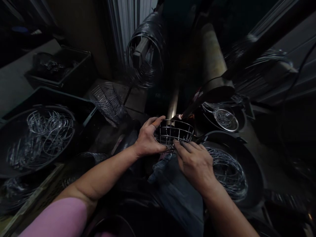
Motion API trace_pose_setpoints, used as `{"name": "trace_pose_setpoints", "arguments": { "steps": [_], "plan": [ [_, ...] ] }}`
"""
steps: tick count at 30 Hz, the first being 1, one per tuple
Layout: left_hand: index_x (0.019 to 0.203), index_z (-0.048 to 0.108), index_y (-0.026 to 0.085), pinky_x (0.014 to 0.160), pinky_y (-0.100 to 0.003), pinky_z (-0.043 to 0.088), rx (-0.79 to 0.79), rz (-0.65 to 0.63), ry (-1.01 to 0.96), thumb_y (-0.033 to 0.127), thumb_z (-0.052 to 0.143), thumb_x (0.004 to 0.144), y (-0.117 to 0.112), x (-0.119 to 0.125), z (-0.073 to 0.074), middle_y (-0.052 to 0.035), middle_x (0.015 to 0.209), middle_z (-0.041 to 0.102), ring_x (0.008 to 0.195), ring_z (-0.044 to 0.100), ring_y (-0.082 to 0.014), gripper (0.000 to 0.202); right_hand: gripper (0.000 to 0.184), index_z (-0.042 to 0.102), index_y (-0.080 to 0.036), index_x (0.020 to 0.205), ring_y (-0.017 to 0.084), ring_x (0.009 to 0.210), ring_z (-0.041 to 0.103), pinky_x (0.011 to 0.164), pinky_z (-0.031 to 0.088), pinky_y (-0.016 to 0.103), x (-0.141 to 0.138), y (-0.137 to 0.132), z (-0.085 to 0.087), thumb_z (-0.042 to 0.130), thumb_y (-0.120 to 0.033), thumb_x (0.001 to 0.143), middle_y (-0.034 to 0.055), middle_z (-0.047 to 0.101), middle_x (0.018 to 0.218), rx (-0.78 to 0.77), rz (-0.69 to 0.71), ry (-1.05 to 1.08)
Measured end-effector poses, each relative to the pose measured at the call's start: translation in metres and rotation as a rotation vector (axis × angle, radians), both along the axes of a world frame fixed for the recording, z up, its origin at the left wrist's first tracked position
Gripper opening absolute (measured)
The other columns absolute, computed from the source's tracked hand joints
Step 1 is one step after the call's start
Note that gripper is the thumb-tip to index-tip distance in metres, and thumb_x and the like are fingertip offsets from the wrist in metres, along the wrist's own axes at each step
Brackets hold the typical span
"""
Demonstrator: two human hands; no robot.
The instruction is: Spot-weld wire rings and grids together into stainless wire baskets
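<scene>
A round wire basket [175,129] of thin metal rods is between my hands, in front of the machine's electrode-like rods. My left hand [149,136] grips its left side, thumb low near the bottom wires and fingers over the upper rim. At the near right side, my right hand [194,158] has its fingers bent against the basket's wires; whether it pinches a separate small wire there is hidden. Just behind the basket stands a brass-coloured rod [172,107]. Under my hands a blue-grey cloth [181,187] lies over my lap.
To the right a dark basin [256,174] holds wire rings [229,172], with a small metal bowl [226,120] behind. At left, another basin [71,144] holds bent wires. Stacked wire baskets [108,100] stand beyond it. A thick machine cylinder [213,56] hangs ahead, near a wire coil [148,49].
</scene>
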State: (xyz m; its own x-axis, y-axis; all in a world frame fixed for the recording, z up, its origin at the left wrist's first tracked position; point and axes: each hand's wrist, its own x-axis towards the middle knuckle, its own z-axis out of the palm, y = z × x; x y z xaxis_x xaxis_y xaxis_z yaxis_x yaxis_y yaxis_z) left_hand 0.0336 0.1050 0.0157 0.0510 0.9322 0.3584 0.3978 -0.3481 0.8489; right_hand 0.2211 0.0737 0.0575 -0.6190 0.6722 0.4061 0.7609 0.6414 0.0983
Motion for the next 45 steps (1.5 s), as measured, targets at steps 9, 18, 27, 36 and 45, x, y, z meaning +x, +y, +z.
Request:
{"name": "trace_pose_setpoints", "arguments": {
  "steps": [9, 18, 27, 36, 45],
  "plan": [
    [0.133, 0.053, 0.014, 0.101, -0.04, 0.049, -0.038, -0.004, -0.031, 0.026, 0.077, 0.046, 0.002, -0.001, -0.001, -0.011, 0.126, 0.054, 0.112, 0.059, -0.0274, 0.091, 0.026, 0.071, -0.012, 0.103, 0.019, 0.076, 0.064, 0.068, 0.045, 0.032, 0.007, 0.008, -0.005, 0.048, -0.009, 0.091, 0.0068, 0.073, 0.089, 0.013, 0.114, 0.151],
    [0.132, 0.053, 0.014, 0.103, -0.04, 0.047, -0.042, 0.014, -0.063, 0.023, 0.079, 0.045, 0.015, 0.001, 0.002, -0.0111, 0.127, 0.054, 0.113, 0.058, -0.027, 0.092, 0.026, 0.072, -0.012, 0.101, 0.02, 0.074, 0.064, 0.068, 0.048, 0.032, 0.008, 0.026, -0.001, 0.05, -0.009, 0.089, 0.0077, 0.073, 0.087, 0.033, 0.146, 0.178],
    [0.132, 0.054, 0.017, 0.101, -0.036, 0.047, -0.078, 0.022, -0.099, 0.02, 0.079, 0.044, 0.029, -0.001, 0.0, -0.0083, 0.123, 0.054, 0.109, 0.059, -0.0239, 0.092, 0.024, 0.073, -0.014, 0.099, 0.02, 0.079, 0.068, 0.077, 0.051, 0.032, 0.008, 0.043, -0.003, 0.052, -0.011, 0.089, 0.0063, 0.074, 0.087, 0.009, 0.163, 0.217],
    [0.132, 0.055, 0.018, 0.096, -0.034, 0.05, -0.119, 0.013, -0.111, 0.019, 0.079, 0.043, 0.047, -0.001, 0.001, -0.0069, 0.123, 0.054, 0.109, 0.058, -0.0233, 0.092, 0.024, 0.075, -0.014, 0.095, 0.02, 0.069, 0.067, 0.068, 0.052, 0.032, 0.004, 0.057, 0.001, 0.052, -0.013, 0.088, 0.0072, 0.073, 0.081, 0.026, 0.12, 0.242],
    [0.132, 0.056, 0.017, 0.096, -0.036, 0.049, -0.163, 0.017, -0.15, 0.021, 0.086, 0.038, 0.065, 0.001, 0.004, -0.0084, 0.122, 0.055, 0.108, 0.058, -0.025, 0.099, 0.024, 0.072, -0.017, 0.111, 0.022, 0.089, 0.07, 0.082, 0.056, 0.034, 0.006, 0.056, 0.004, 0.057, -0.018, 0.092, 0.0088, 0.073, 0.101, 0.01, 0.083, 0.441]
  ]
}}
